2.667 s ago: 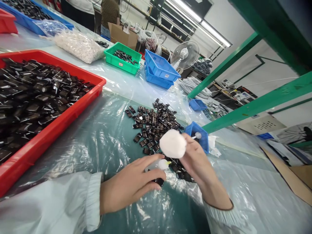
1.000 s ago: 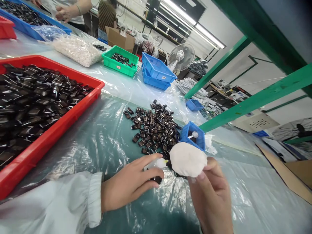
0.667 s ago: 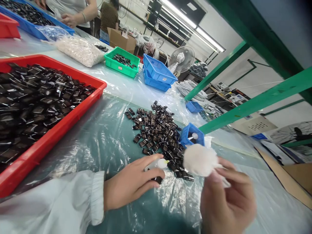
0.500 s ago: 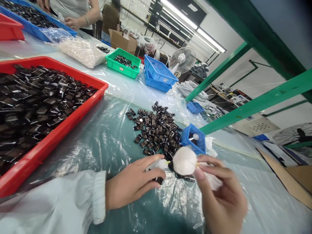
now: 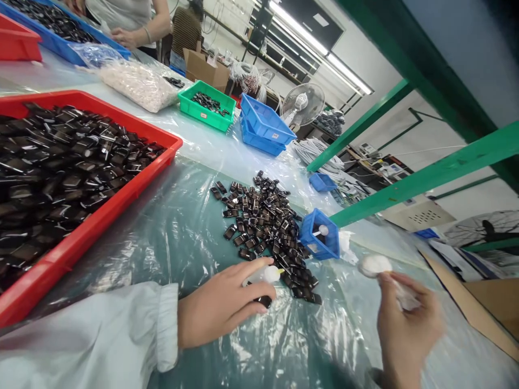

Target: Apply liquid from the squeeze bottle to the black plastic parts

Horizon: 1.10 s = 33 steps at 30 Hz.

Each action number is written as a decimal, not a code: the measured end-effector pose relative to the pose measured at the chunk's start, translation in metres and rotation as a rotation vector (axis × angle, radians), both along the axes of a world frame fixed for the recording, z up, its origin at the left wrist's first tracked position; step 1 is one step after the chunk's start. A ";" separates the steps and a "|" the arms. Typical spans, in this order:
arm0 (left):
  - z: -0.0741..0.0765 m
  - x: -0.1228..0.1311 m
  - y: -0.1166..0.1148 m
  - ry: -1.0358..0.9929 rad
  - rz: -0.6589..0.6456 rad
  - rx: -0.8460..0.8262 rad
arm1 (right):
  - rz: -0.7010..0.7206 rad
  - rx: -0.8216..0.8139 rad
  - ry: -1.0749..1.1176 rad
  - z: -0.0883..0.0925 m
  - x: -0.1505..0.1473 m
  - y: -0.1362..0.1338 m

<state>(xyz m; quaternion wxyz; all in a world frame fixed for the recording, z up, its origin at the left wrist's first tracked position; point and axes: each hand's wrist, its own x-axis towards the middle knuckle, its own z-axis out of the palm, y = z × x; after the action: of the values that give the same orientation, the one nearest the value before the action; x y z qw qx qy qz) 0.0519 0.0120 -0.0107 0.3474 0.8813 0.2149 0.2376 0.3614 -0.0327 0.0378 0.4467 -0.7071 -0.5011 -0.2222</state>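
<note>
My left hand is curled round a small translucent bottle with a yellow tip. A glossy black plastic piece shows beneath its fingertips. Pinched in my right hand is a round white wad, like a cotton ball; some crumpled white material sits in the same grip. Both hands are apart, with the right one out at the right side of the table. Beyond my left hand spreads a heap of small black plastic pieces on the plastic-covered table.
At left stands a red tray full of black pieces. A small blue bin with a white-headed item sits beside the heap. Farther back are a green bin, stacked blue bins and a bag of white bits. A green frame bar crosses at right.
My right hand has moved right with the white wad, away from the bottle tip and the heap. My left hand keeps its place and grip.
</note>
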 end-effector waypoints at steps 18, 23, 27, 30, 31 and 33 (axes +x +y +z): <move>-0.011 -0.015 -0.008 -0.102 0.110 0.045 | 1.143 -0.766 0.649 -0.023 -0.116 0.009; -0.007 -0.046 -0.014 -0.181 0.319 -0.012 | 1.127 -0.751 0.773 -0.032 -0.126 0.014; -0.001 -0.053 -0.017 -0.228 0.535 -0.133 | 1.089 -0.609 0.792 -0.036 -0.128 0.009; 0.000 -0.051 -0.020 -0.257 0.596 -0.170 | 1.131 -0.573 0.813 -0.036 -0.127 0.003; 0.001 -0.050 -0.021 -0.262 0.589 -0.160 | 1.144 -0.588 0.804 -0.036 -0.126 0.001; 0.002 -0.050 -0.021 -0.269 0.567 -0.118 | 1.136 -0.606 0.728 -0.036 -0.126 -0.003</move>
<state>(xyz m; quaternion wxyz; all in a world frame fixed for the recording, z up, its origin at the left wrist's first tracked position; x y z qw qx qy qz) 0.0015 -0.0094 -0.0092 0.3429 0.7254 0.4177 0.4264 0.2357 -0.0359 0.0019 0.4158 -0.4600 -0.6496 0.4400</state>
